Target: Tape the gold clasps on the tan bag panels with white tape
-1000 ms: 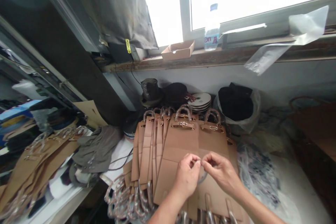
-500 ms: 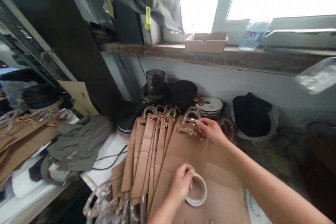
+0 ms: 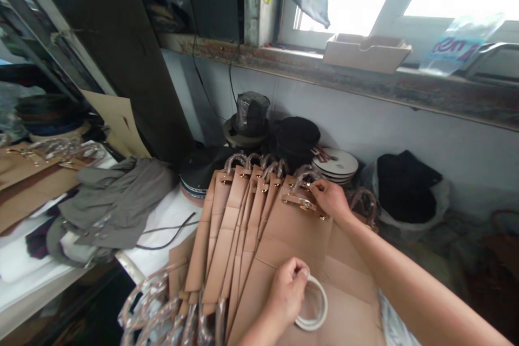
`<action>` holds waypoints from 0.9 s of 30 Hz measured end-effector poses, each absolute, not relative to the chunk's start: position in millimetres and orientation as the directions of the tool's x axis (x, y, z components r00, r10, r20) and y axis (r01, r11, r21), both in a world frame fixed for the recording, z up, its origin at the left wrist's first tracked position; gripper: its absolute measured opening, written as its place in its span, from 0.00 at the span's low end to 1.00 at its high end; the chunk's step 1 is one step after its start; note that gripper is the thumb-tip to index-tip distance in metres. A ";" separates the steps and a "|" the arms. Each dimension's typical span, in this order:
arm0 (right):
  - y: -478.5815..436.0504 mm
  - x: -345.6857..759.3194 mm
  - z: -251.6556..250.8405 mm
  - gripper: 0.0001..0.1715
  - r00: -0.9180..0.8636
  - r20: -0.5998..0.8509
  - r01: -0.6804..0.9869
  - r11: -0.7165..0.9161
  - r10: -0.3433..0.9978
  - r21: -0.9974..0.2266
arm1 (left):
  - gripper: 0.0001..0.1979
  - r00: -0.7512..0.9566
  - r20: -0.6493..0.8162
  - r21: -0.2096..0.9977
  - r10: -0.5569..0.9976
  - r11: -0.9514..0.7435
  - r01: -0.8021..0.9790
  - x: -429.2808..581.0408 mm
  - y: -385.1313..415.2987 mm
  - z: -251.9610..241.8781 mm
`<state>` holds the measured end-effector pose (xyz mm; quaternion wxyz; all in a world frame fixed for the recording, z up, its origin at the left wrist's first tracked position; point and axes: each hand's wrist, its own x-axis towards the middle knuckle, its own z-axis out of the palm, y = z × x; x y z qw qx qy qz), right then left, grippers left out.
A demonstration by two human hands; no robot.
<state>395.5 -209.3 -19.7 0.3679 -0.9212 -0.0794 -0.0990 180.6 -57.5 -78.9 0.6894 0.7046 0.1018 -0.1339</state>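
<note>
A roll of clear tape is in my left hand, its fingers closed on the roll's upper left rim. Beneath it lies a tan bag panel with creases across it. At the panel's top, my right hand is closed in a pinch beside the gold-coloured metal fittings; what its fingertips hold is too small to make out. A plastic-wrapped handle curves up just left of those fingers. Several similar tan bag pieces overlap in a fanned row at the left.
Plastic-wrapped handles stick out at the lower left. Grey cloth lies on the left table. Behind the bags stand black rolls, white spools and a bagged black bundle. A cardboard box sits on the windowsill.
The view has shifted, with the window and sill now further right and higher. My left hand and the tape roll appear slightly further right. My right hand stays by the metal fittings.
</note>
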 end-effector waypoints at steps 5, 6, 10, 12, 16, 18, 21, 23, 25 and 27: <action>-209.3 401.1 -20.8 0.13 0.977 0.212 0.157 -0.750 0.023 -0.642 | 0.08 0.947 -0.320 0.947 -0.027 -0.051 0.318 180.3 -56.8 -82.5; -210.3 402.0 -20.4 0.14 0.979 0.201 0.131 -0.758 -0.001 -0.639 | 0.08 0.948 -0.317 0.948 -0.029 -0.050 0.315 180.2 -56.6 -83.3; -214.2 399.6 -15.9 0.16 0.977 0.207 0.156 -0.816 0.046 -0.556 | 0.08 0.956 -0.292 0.956 -0.028 -0.052 0.290 179.1 -56.0 -86.5; -214.2 394.9 -11.0 0.13 0.964 0.215 0.237 -0.867 0.155 -0.438 | 0.08 0.963 -0.270 0.961 -0.021 -0.064 0.268 178.5 -55.9 -87.9; -207.3 384.5 3.5 0.19 0.960 0.189 0.234 -0.962 0.206 -0.142 | 0.07 0.970 -0.241 0.967 -0.016 -0.084 0.239 177.9 -56.4 -90.4; -201.6 381.1 10.7 0.21 0.970 0.163 0.191 -0.981 0.181 -0.047 | 0.07 0.970 -0.244 0.967 -0.008 -0.080 0.243 177.8 -56.6 -91.5; -192.2 379.4 16.5 0.23 0.976 0.135 0.168 -0.985 0.170 0.026 | 0.07 0.965 -0.264 0.963 -0.003 -0.058 0.263 178.0 -56.6 -92.9; -185.4 380.9 16.8 0.22 0.974 0.134 0.181 -0.982 0.185 0.046 | 0.08 0.961 -0.277 0.960 -0.002 -0.040 0.276 178.5 -56.8 -93.7; -178.6 383.9 16.5 0.20 0.975 0.133 0.175 -0.984 0.178 0.030 | 0.08 0.958 -0.287 0.958 -0.003 -0.024 0.287 179.3 -57.7 -94.3; -174.9 386.5 18.0 0.18 0.982 0.129 0.142 -0.990 0.140 0.000 | 0.09 0.956 -0.294 0.956 -0.006 -0.006 0.293 180.2 -59.3 -93.8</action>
